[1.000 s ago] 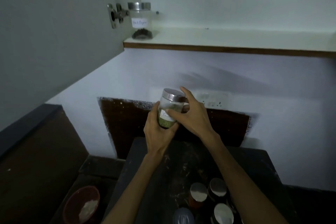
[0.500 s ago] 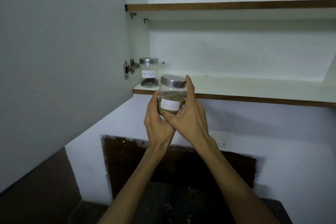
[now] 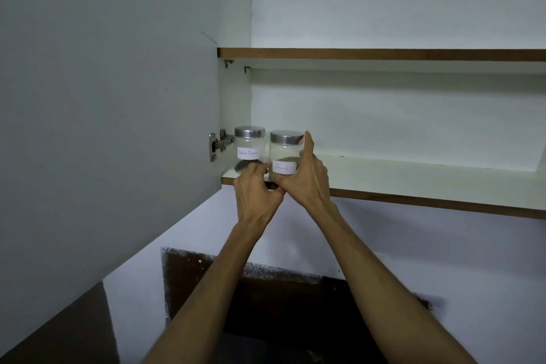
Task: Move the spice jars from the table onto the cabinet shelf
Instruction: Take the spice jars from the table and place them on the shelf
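Observation:
A glass fennel jar (image 3: pixel 284 154) with a metal lid and a white label rests at the left front of the lower cabinet shelf (image 3: pixel 399 177). Both hands hold it: my right hand (image 3: pixel 305 176) wraps its right side with a finger up by the lid, and my left hand (image 3: pixel 255 190) grips its lower left. Just to its left stands a black pepper jar (image 3: pixel 249 148) with the same lid and label, close to the fennel jar. My left fingers hide part of the pepper jar's base.
The open cabinet door (image 3: pixel 112 97) fills the left, with its hinge (image 3: pixel 218 145) next to the pepper jar. An upper shelf (image 3: pixel 384 54) runs above. The lower shelf stretches bare to the right. A dark table top (image 3: pixel 280 346) shows between my forearms at the bottom.
Both hands have lifted the fennel jar from in front of the shelf edge up onto the shelf beside the black pepper jar. The view has tilted up, so the table's jars have left the frame.

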